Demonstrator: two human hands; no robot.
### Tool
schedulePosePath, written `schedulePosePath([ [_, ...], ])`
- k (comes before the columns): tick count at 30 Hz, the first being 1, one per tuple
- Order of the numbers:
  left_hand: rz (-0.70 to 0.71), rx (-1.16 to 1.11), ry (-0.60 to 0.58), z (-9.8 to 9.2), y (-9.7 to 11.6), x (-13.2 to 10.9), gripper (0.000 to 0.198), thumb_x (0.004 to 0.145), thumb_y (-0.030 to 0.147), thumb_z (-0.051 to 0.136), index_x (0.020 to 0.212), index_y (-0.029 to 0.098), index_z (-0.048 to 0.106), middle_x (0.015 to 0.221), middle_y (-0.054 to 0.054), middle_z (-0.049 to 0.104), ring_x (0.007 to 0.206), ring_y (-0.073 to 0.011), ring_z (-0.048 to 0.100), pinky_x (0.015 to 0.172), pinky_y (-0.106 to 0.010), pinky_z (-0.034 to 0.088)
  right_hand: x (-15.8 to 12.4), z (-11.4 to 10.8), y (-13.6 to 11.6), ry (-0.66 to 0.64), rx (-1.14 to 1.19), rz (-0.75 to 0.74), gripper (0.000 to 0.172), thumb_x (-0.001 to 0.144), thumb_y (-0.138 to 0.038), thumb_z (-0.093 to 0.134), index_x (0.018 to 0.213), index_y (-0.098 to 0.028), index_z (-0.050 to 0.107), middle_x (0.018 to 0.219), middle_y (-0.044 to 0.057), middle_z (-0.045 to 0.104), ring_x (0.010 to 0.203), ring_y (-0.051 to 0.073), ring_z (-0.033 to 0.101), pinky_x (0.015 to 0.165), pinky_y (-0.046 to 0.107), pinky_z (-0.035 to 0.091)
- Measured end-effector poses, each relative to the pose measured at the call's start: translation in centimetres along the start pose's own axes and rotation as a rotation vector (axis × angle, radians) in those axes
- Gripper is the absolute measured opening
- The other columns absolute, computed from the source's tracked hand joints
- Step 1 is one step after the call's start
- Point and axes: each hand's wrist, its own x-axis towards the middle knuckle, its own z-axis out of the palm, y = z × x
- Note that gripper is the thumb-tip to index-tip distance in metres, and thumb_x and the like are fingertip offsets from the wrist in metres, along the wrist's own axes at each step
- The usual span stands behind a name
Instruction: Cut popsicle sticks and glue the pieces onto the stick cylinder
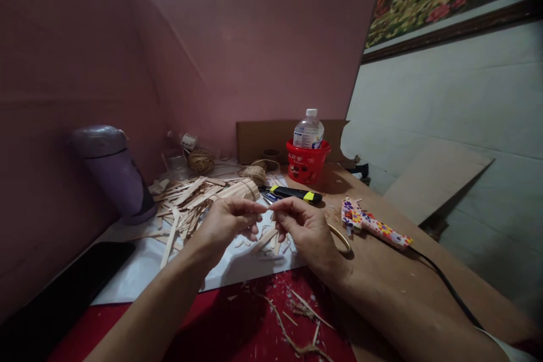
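Observation:
My left hand point(231, 220) and my right hand point(303, 229) meet over the white paper point(229, 271), thumbs and forefingers pinched with the tips nearly touching. Whatever is between them is too small to make out. Beneath and around the fingers lie small cut pieces of wooden stick point(267, 240). A heap of flat wooden craft sticks point(190, 198) is beyond my left hand. Just past the fingertips rests a black and yellow utility knife point(297, 193). A gold-coloured loop point(341, 238) shows at my right wrist.
A flower-patterned glue gun point(373, 223) with a black cord lies at right. A red bucket point(307, 165) holds a plastic bottle point(309, 131). Twine balls point(201, 162) sit at the back. At left are a purple tumbler point(119, 181) and a black phone-like slab point(72, 288).

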Motion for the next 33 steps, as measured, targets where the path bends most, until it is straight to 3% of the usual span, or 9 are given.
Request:
schedulePosePath([
  [16,0.008,0.007,-0.099,-0.1,-0.2,0.0,0.019,0.062,0.013,0.071,0.080,0.009,0.064,0.054,-0.001,0.063,0.047,-0.0111,0.058,0.049,-0.024,0.047,-0.1,-0.2,0.4,-0.002,-0.069,0.004,0.006,0.079,-0.019,0.058,0.083,-0.017,0.061,0.068,-0.002,0.056,0.052,0.009,0.050,0.047,0.021,0.045],
  [24,0.034,0.009,-0.243,-0.4,-0.3,0.2,0.022,0.065,0.013,0.070,0.084,0.011,0.059,0.055,0.001,0.060,0.046,-0.0092,0.055,0.045,-0.021,0.044,-0.3,-0.1,-0.4,-0.073,-0.028,0.064,0.008,0.077,-0.021,0.057,0.081,-0.016,0.062,0.060,-0.003,0.056,0.047,0.008,0.049,0.046,0.022,0.041],
  [33,0.033,0.070,-0.271,-0.3,0.1,-0.2,0.028,0.065,0.012,0.069,0.090,0.011,0.056,0.060,0.000,0.062,0.049,-0.0088,0.055,0.046,-0.020,0.043,0.3,-0.3,-1.0,-0.157,0.050,0.169,0.011,0.071,-0.025,0.064,0.073,-0.015,0.059,0.059,-0.004,0.058,0.044,0.007,0.048,0.044,0.021,0.040],
])
